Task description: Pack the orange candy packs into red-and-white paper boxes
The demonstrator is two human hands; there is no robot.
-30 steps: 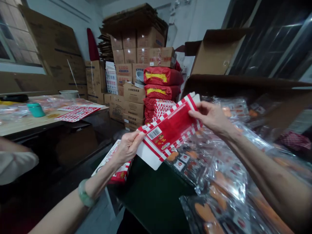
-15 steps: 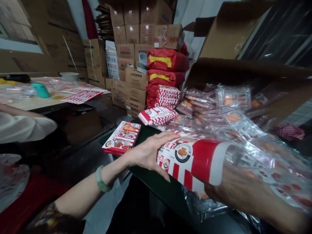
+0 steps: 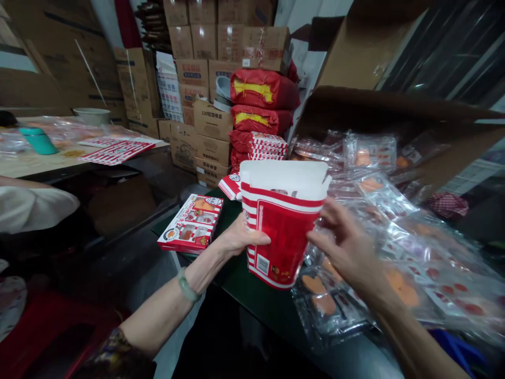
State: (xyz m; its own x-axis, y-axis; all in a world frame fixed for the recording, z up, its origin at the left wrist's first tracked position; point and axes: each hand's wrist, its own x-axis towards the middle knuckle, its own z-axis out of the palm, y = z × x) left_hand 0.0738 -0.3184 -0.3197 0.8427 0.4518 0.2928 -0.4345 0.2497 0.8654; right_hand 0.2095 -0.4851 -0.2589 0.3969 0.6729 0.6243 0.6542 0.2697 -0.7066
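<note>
A red-and-white carton (image 3: 282, 231), popped into an open bucket shape with a white inside, stands upright in front of me. My left hand (image 3: 246, 235) grips its left side, thumb across the red front and the other fingers out of sight behind. At the carton's right edge is my right hand (image 3: 341, 237), somewhat blurred, its thumb and fingers apart with the thumb tip at the edge. Clear plastic packs (image 3: 323, 295) with orange and red pieces lie under and beside my right hand. Left of the carton, a flat printed box (image 3: 193, 223) lies on the dark green table (image 3: 244, 295).
A big cardboard box (image 3: 366, 105) opens on the right, with many plastic packs spilling from it. Behind stand folded striped cartons (image 3: 270, 145), red bundles (image 3: 260, 89) and stacked brown boxes (image 3: 215, 129). A person's white sleeve (image 3: 37, 208) shows at left by another table holding a teal cup (image 3: 39, 141).
The carton has turned from lying sideways to upright, its open top now showing. My right hand has come from the carton's end to its right edge.
</note>
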